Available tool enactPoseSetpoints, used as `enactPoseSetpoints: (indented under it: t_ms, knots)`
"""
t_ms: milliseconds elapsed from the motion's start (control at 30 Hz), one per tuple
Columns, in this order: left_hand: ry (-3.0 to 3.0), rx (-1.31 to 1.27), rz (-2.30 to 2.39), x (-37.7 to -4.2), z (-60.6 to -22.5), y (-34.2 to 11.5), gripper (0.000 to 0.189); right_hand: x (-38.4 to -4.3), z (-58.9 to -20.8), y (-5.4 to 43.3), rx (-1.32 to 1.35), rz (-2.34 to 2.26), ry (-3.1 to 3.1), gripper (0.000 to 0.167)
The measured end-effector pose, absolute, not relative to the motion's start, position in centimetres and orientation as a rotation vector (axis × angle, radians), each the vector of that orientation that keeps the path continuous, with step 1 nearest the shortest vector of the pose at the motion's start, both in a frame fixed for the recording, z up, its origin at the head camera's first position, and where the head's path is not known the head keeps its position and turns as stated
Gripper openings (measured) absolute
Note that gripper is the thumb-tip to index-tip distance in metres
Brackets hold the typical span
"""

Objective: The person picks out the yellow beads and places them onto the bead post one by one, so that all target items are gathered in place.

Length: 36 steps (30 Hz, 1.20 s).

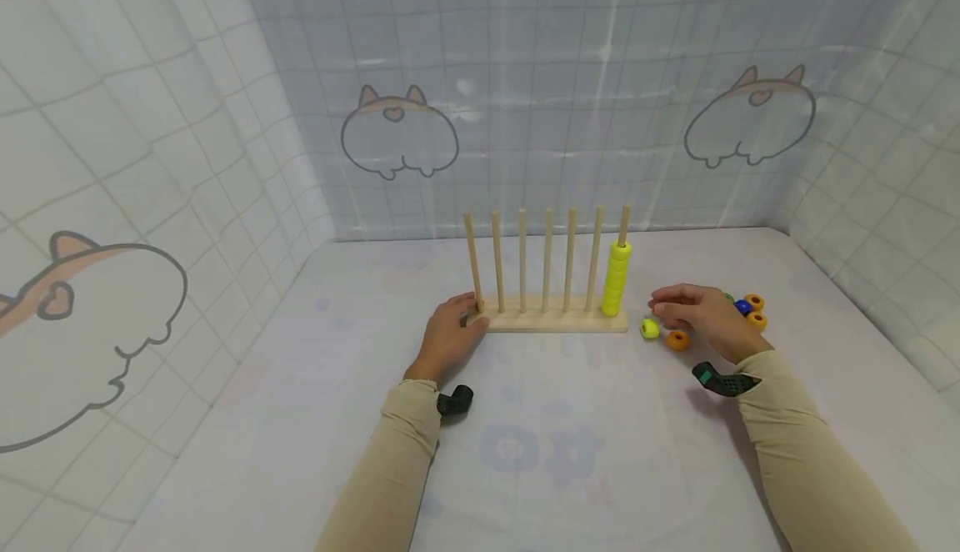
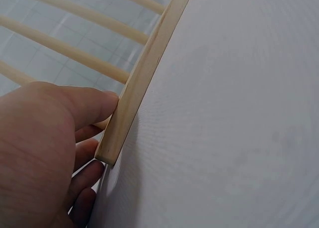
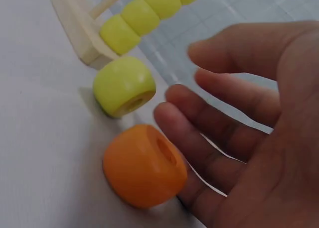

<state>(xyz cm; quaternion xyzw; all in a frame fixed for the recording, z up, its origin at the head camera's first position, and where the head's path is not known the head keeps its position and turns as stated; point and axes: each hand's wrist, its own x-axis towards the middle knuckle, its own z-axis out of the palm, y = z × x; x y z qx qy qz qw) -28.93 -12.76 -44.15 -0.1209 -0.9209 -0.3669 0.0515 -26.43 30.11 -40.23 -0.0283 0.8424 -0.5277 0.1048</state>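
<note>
A wooden bead rack (image 1: 551,317) stands on the white cloth, with several upright pegs along its base. My left hand (image 1: 450,337) grips the base's left end, its thumb on the front edge and its fingers behind, as the left wrist view also shows. Yellow beads (image 1: 616,278) are stacked on the rightmost peg; the other pegs are bare. To the right of the rack, my right hand (image 1: 708,317) hovers with relaxed fingers and holds nothing. Close by its fingertips lie a loose yellow bead (image 3: 124,86) and an orange bead (image 3: 144,166).
Beyond the right hand is a small group of beads: orange beads (image 1: 756,321), a blue bead (image 1: 743,307) and a partly hidden green one (image 1: 728,297). Grid-patterned sheets (image 1: 525,118) hang at the back and both sides of the cloth-covered table (image 1: 570,402).
</note>
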Motion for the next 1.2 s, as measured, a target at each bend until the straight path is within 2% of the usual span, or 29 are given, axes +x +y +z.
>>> enactPoseSetpoints:
  t_ms: [267,667,1200]
  knots:
    - [-2.784,-0.38,-1.139,-29.04,-43.95,-12.65,0.048,-26.15,-40.53,30.19,-0.208,-1.382,2.542,0.048]
    - [-2.777,-0.385,-1.15,-28.72,-43.81,-12.8,0.049,-26.29,-40.92,30.13,-0.294,-1.227,2.555,0.051]
    - [-2.786,-0.371,-1.125,-29.04,-44.31,-12.77,0.046,-26.33,-40.81,29.93,-0.19,-1.16,2.64,0.05]
